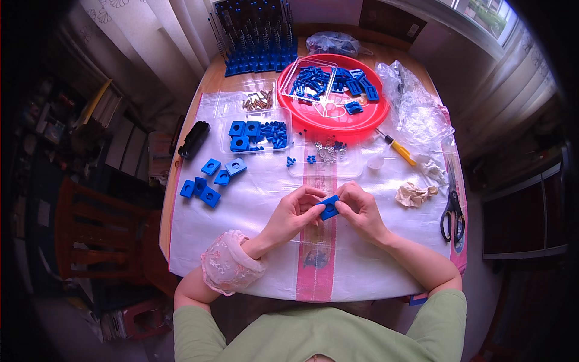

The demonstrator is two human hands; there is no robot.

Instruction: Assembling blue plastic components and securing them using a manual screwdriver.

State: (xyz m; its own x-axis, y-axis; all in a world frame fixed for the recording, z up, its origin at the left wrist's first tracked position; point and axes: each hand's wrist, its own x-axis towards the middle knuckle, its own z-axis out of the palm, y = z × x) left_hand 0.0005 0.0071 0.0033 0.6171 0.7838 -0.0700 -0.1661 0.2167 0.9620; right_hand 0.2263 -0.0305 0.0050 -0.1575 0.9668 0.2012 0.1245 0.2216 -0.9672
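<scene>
Between my two hands, above the middle of the table, is a small blue rectangular block with a round hole [329,208]. The fingers of my left hand [297,209] pinch its left side, and my right hand [359,209] pinches its right side. Several similar blue blocks [210,196] lie loose on the cloth to the left. Beyond them, a clear plastic box [287,117] holds more blocks and many small blue pieces. Tiny blue parts [311,159] and small white rings [329,152] lie on a clear tray [347,170] just past my hands.
A red basin [377,120] with blue parts stands at the back. Brass-coloured pins [258,101] lie in a clear tray, before a blue rack of springs [256,51]. On the right are a yellow screwdriver [403,152], crumpled paper [415,194], plastic bags [416,108] and black-handled scissors [452,217]. A black case [194,139] lies left.
</scene>
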